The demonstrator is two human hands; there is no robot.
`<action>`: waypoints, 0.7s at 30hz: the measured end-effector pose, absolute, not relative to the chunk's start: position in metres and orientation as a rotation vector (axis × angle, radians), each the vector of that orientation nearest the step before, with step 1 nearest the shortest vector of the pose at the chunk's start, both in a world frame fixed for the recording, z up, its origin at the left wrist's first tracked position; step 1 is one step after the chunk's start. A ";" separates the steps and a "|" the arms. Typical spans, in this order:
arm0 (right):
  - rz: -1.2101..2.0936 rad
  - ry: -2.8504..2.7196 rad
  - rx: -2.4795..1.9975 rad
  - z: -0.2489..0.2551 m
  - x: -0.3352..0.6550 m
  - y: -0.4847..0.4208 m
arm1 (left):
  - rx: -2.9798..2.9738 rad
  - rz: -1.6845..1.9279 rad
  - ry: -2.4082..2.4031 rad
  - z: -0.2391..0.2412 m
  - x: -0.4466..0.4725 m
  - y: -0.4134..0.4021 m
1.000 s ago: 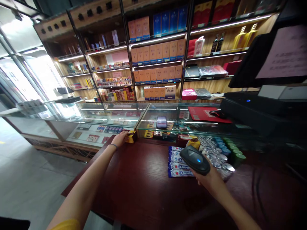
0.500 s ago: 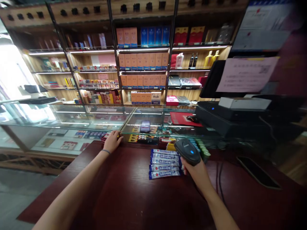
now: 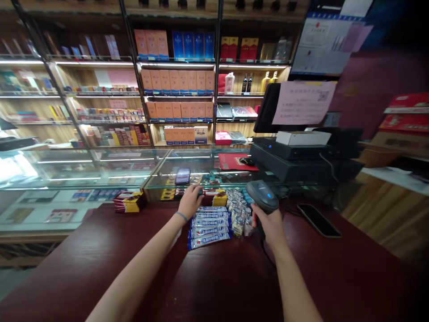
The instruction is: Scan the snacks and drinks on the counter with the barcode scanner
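My right hand [image 3: 269, 222] is wrapped round the handle of a dark barcode scanner [image 3: 262, 196], which has a lit blue light on top. My left hand [image 3: 190, 202] reaches over the far end of a row of blue-and-white snack sticks [image 3: 209, 233], its fingers loosely apart beside a stack of yellow-and-red packets [image 3: 215, 197]; its fingertips are partly hidden. Between the sticks and the scanner stand several small clear jars [image 3: 237, 223] with silvery lids. Another stack of red-and-yellow packets [image 3: 129, 202] lies to the left on the dark red counter [image 3: 134, 273].
A glass display case [image 3: 110, 167] runs along the counter's back, with a small phone-like device [image 3: 182, 176] and a red mat [image 3: 234, 162] on it. At right are a monitor [image 3: 267, 107], a black cash drawer [image 3: 301, 163] and a phone [image 3: 319, 220]. Stocked shelves line the wall.
The view has turned right. My left hand has left the packet stack on the left and moved right to the snack sticks. The scanner has shifted right, away from the sticks, showing the jars.
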State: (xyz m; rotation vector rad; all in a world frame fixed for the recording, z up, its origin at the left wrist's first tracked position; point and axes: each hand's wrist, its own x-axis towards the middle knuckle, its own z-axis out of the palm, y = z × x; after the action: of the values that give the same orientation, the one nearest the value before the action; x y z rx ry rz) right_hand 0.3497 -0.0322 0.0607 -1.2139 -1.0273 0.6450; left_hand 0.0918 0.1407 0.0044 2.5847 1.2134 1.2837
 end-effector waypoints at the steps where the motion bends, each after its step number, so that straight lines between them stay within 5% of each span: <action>1: 0.648 -1.025 -1.207 0.061 0.353 -0.032 | 2.576 1.280 1.195 0.003 0.102 0.139; 21: 0.679 -0.949 -1.146 0.058 0.354 -0.032 | 2.877 0.737 1.217 0.004 0.163 0.120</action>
State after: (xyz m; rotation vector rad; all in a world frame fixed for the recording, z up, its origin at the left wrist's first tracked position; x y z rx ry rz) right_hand 0.3545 -0.0318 0.0576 -1.1462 -0.9486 0.6794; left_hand 0.1633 0.1200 0.0042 2.8769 1.2172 0.7371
